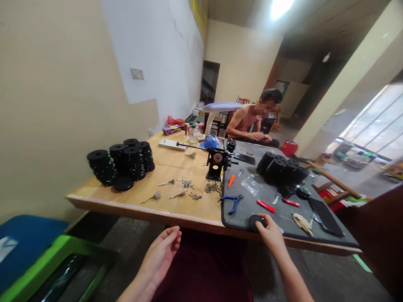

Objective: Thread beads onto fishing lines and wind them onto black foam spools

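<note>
At the table's front edge, my right hand (pixel 270 231) grips a flat round black spool (pixel 253 222) that lies on the grey mat (pixel 248 201). My left hand (pixel 162 249) is raised in front of the table with thumb and fingers pinched together; anything between them is too small to make out. Blue-handled pliers (pixel 232 202) and a red tube-like item (pixel 266 206) lie just beyond the spool. Small piles of coloured beads (pixel 187 183) and dark bits (pixel 212 187) are spread on the wood, near several thin brush-like tools (pixel 155 196).
A black hand-cranked device (pixel 215 161) stands mid-table before a blue lamp (pixel 210 140). Stacked black spools (pixel 102 167) rise at the left, and more black spools (pixel 277 167) at the right. Another person (pixel 248 121) sits beyond the table. A green plastic frame (pixel 44 260) is at lower left.
</note>
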